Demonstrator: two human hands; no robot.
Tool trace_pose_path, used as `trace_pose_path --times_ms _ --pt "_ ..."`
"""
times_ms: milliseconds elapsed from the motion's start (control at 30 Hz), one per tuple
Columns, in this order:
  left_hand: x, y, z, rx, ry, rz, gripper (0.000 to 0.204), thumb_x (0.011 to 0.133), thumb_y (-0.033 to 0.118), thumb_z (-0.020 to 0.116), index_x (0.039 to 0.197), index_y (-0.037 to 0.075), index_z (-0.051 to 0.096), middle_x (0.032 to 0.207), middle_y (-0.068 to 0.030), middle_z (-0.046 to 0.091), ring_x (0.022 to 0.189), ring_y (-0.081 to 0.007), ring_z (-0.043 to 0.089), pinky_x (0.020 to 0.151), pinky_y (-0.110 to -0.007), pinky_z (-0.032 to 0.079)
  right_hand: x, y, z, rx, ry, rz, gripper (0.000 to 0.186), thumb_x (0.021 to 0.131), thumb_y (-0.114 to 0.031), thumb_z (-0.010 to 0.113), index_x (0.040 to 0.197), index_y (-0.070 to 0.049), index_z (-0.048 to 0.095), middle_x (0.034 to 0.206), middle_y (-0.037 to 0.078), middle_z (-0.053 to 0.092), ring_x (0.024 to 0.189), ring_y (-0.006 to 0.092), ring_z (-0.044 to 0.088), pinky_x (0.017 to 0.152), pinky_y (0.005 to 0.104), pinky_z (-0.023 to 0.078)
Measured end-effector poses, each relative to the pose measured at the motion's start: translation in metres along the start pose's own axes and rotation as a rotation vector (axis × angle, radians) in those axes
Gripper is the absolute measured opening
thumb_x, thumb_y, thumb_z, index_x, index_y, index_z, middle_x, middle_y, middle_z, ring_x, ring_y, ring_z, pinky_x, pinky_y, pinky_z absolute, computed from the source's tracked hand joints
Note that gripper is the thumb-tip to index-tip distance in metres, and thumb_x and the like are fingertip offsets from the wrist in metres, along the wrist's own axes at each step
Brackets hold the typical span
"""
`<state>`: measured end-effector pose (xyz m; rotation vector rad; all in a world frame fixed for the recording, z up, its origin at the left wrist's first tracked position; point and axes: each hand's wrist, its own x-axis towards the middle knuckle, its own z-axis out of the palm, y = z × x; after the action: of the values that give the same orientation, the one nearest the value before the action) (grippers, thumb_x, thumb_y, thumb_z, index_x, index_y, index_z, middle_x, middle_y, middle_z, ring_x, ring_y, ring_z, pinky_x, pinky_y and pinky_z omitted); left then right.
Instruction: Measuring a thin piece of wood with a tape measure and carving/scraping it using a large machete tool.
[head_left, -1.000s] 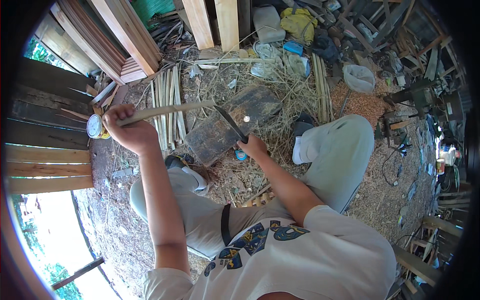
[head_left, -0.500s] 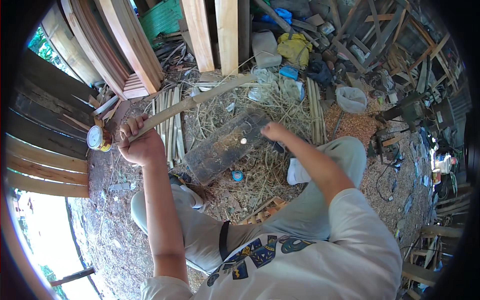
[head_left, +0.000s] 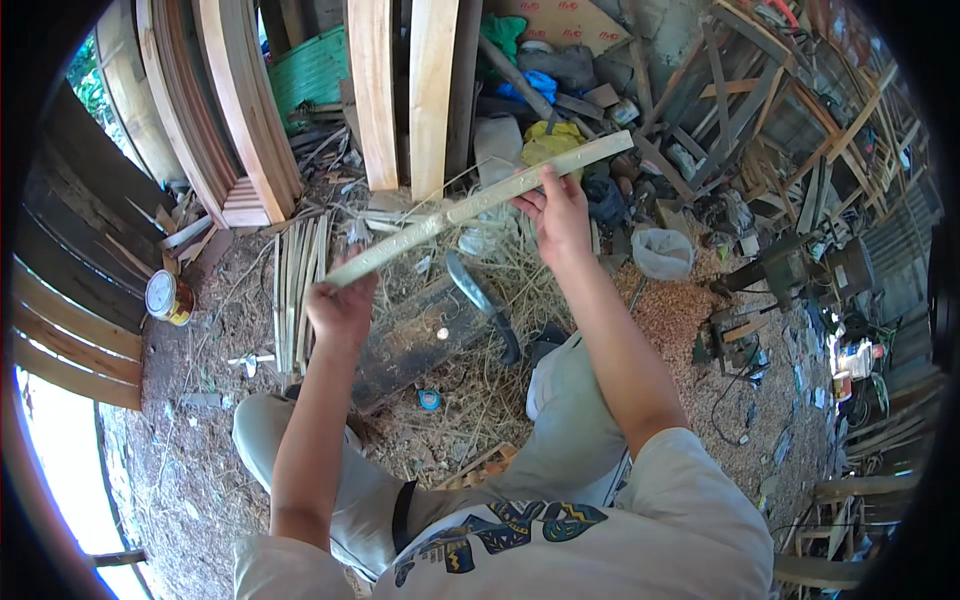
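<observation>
A long pale bamboo strip [head_left: 440, 222] is held up at a slant, rising to the right, with a node near its middle. My left hand [head_left: 343, 305] is closed around its lower left end. Farther along, my right hand [head_left: 562, 225] grips it between thumb and fingers, short of the upper right end. Beneath the strip, a large knife [head_left: 470, 285] with a dark handle lies across the right part of a worn wooden block [head_left: 395, 345]. The block rests on the ground between my legs. A small blue tape measure [head_left: 429, 400] sits just in front of it.
Thin bamboo strips [head_left: 298, 290] lie left of the block. A paint can [head_left: 169, 297] stands farther left. Upright planks [head_left: 372, 100] rise at the back. Right of my arm are a white bucket [head_left: 662, 254], wood shavings [head_left: 665, 310] and scrap wood [head_left: 820, 120].
My right hand has come up from beside the block to grip the bamboo strip. The strip has turned its paler face up and shifted right. The knife now shows plainly on the block.
</observation>
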<state>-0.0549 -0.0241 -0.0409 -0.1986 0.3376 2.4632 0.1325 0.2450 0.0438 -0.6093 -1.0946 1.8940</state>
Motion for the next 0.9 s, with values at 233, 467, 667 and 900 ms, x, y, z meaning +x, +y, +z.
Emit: trace_pose_path --times_ms 233,467,667,900 --pt "0.024 -0.001 -0.061 1.072 0.519 -0.081 0.06 0.098 0.044 0.06 0.147 0.009 0.054 0.149 -0.0074 0.056 0.135 -0.0232 0.053 0.113 -0.044 0.038 0.016 0.007 0.001 -0.254 -0.069 -0.215 0.021 0.108 -0.022 0.058 0.11 -0.001 0.062 0.098 0.013 0.075 0.086 0.0172 0.075 0.072 0.0325 0.061" --pt "-0.019 -0.038 0.021 1.664 -0.547 0.19 0.036 0.099 0.01 0.068 0.134 0.003 0.065 0.125 -0.0085 0.072 0.109 -0.0174 0.069 0.094 -0.033 0.053 0.005 0.004 0.012 -0.287 -0.16 -0.222 0.025 0.107 -0.023 0.06 0.111 0.002 0.063 0.1 0.015 0.075 0.088 0.0187 0.076 0.074 0.0319 0.063" --pt "-0.035 -0.054 0.033 1.784 -0.598 0.308 0.034 0.094 0.01 0.074 0.128 0.003 0.068 0.114 -0.0114 0.073 0.092 -0.0194 0.073 0.077 -0.032 0.057 0.004 0.014 0.015 -0.304 -0.231 -0.198 0.024 0.107 -0.022 0.06 0.11 0.001 0.064 0.1 0.015 0.075 0.089 0.0194 0.076 0.076 0.033 0.064" --pt "-0.035 -0.056 0.028 1.797 -0.556 0.311 0.021 0.095 0.006 0.073 0.115 0.0 0.071 0.104 -0.0103 0.072 0.08 -0.0167 0.071 0.071 -0.03 0.056 -0.007 0.023 0.025 -0.275 -0.292 -0.141 0.021 0.106 -0.019 0.062 0.108 0.002 0.063 0.094 0.013 0.075 0.085 0.0185 0.075 0.068 0.0315 0.063"
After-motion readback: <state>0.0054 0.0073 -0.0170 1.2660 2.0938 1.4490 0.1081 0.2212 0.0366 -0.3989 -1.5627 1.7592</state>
